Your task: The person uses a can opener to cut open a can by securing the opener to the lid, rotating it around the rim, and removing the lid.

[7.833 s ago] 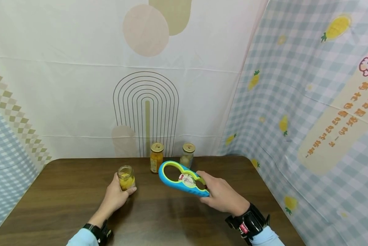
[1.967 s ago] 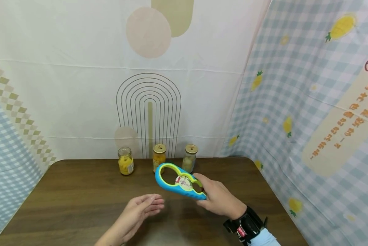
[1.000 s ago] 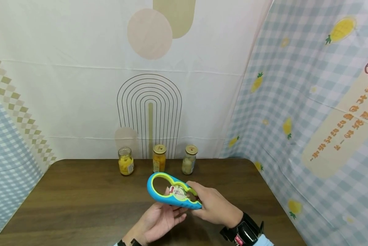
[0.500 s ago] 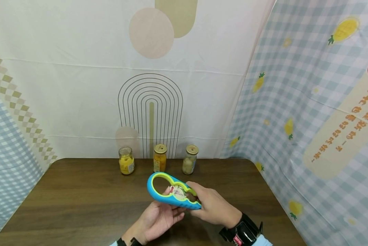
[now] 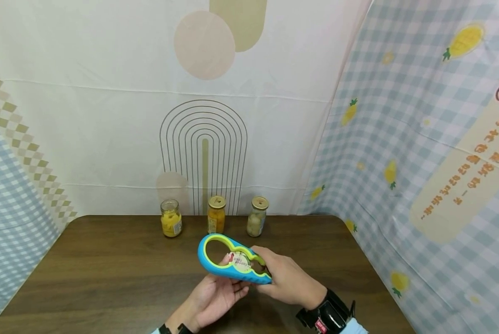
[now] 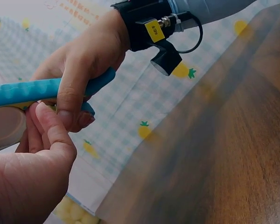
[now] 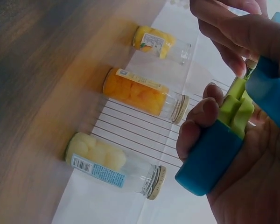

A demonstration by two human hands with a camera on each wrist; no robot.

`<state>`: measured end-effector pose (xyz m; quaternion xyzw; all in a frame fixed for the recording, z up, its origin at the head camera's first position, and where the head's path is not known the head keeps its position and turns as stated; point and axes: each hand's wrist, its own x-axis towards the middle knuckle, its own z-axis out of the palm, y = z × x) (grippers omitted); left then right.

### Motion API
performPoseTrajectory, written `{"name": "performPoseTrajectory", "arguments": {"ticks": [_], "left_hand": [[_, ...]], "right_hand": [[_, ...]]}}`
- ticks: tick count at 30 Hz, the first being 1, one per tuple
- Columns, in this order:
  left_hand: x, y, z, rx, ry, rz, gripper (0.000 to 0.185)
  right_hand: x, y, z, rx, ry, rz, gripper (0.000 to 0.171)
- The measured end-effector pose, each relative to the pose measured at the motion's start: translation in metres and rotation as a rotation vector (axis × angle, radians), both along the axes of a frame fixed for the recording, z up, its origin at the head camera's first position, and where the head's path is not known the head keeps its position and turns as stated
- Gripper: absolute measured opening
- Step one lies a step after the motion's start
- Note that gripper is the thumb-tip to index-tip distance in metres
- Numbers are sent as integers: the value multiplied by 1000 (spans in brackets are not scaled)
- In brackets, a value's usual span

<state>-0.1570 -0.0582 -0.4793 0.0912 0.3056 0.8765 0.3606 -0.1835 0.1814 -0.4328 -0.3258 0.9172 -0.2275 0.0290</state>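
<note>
My right hand (image 5: 289,279) grips the handle end of a blue and green jar opener (image 5: 209,267). In the opener's middle opening sits a round jar lid (image 5: 239,261) with a printed top; its pale underside shows in the left wrist view. Under the opener is my left hand (image 5: 218,297), palm up, its thumb reaching up through the large loop and its fingers curled beneath, at the lid's edge. The left fingers are partly hidden by the opener. Behind stand an uncapped jar of yellow fruit (image 5: 171,223), a lidded jar of orange fruit (image 5: 216,219) and a lidded jar of pale fruit (image 5: 256,222).
The dark wooden table (image 5: 86,269) lies under the hands, with the jars in a row along its far edge. A white printed cloth (image 5: 107,139) hangs behind them. A blue checked cloth (image 5: 399,195) hangs at the right.
Earlier my left hand held the uncapped jar; that jar now stands at the back left. My left hand has since come right, up against the opener, which my right hand lowered slightly.
</note>
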Motion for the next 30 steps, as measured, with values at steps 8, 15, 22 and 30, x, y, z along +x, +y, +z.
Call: {"name": "performPoseTrajectory", "arguments": {"ticks": [8, 15, 22, 30], "left_hand": [[1, 4, -2, -25, 7, 62, 52], [2, 3, -9, -92, 45, 113, 43], [1, -4, -15, -69, 79, 129, 30], [0, -7, -18, -122, 99, 125, 30]], "right_hand": [[1, 2, -2, 1, 45, -17, 80], [1, 6, -1, -7, 48, -26, 79], [-1, 8, 0, -60, 22, -42, 77], [-3, 11, -3, -79, 9, -38, 75]]}}
